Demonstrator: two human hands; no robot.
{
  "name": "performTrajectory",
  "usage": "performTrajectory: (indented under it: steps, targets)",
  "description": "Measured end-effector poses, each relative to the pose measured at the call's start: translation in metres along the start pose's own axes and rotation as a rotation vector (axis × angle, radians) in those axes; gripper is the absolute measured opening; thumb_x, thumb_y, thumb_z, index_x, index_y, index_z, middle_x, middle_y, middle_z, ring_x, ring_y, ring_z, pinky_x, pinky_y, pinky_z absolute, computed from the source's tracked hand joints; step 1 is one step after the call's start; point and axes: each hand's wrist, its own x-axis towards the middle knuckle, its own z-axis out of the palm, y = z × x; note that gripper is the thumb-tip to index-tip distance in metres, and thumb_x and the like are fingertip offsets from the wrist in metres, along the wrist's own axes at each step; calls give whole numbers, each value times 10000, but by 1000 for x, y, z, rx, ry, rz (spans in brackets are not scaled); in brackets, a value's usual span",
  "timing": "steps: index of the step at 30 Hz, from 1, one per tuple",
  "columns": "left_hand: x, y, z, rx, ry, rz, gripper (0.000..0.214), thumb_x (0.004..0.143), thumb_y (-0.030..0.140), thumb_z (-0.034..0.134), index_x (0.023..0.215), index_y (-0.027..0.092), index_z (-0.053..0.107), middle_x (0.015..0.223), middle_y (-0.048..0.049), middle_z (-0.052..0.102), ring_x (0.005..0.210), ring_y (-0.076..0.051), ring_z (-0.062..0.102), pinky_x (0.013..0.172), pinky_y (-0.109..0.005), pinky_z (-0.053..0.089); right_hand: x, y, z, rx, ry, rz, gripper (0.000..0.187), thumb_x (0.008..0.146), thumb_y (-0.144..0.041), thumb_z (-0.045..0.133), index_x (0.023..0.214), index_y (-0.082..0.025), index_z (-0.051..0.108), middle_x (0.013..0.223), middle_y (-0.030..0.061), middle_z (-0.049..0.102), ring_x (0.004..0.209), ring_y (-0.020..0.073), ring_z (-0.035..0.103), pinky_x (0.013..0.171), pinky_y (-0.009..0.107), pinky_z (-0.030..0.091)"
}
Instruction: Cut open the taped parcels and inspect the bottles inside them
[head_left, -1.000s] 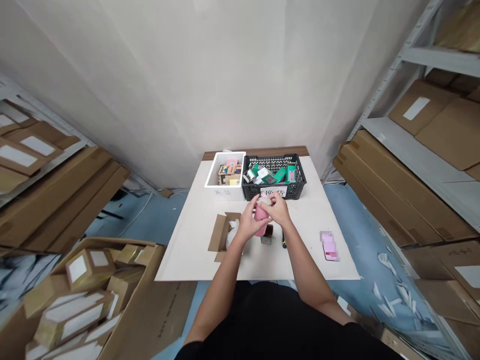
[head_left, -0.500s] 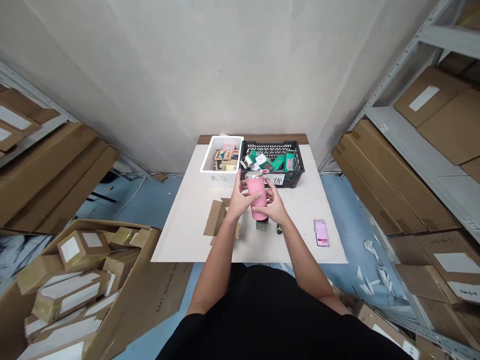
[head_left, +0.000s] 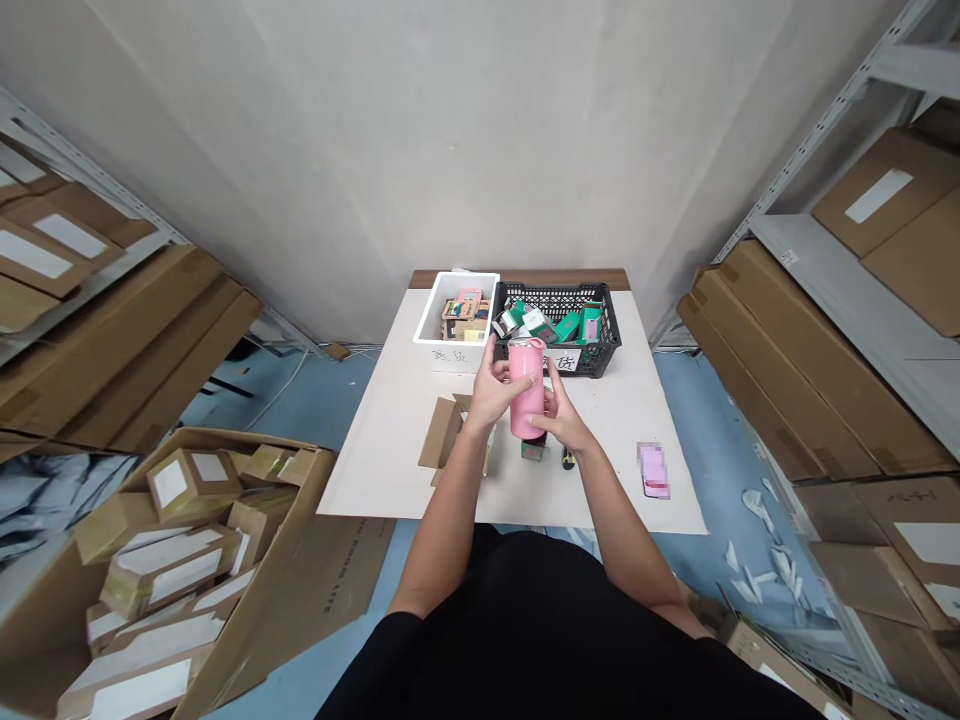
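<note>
A pink tumbler [head_left: 527,395] is held upright between both hands above the table. My left hand [head_left: 495,388] grips its left side, thumb across the front. My right hand [head_left: 563,415] wraps the lower right side, its thumb near the base. Below the tumbler stands a small dark green box [head_left: 533,449], partly hidden by it. An open cardboard box [head_left: 441,436] with raised flaps sits behind my left forearm. Just left of my right wrist lies a small black and yellow tool [head_left: 568,459], too small to name surely.
At the table's back are a white bin [head_left: 450,356] of small boxes and a black basket [head_left: 600,362] of green boxes. A phone [head_left: 654,472] with a blurred screen lies at right. A large carton [head_left: 300,560] of parcels stands left; loaded shelves [head_left: 825,265] flank the table.
The tumbler has been turned in my hands: its silver-looking top and the pink loop beside it have given way to a pink rim. The whole view has shifted slightly.
</note>
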Motion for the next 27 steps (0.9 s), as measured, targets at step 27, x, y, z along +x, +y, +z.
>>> performTrajectory:
  steps: [27]
  targets:
    - [-6, 7, 0, -21, 35, -63, 1345, 727, 396, 950, 1721, 339, 46, 1162, -45, 724, 1065, -206, 713, 993, -374, 566, -10, 12, -1, 74, 40, -12, 1500, 662, -422, 999, 1683, -484, -97, 1272, 41, 639, 1015, 220, 691, 841, 360, 623]
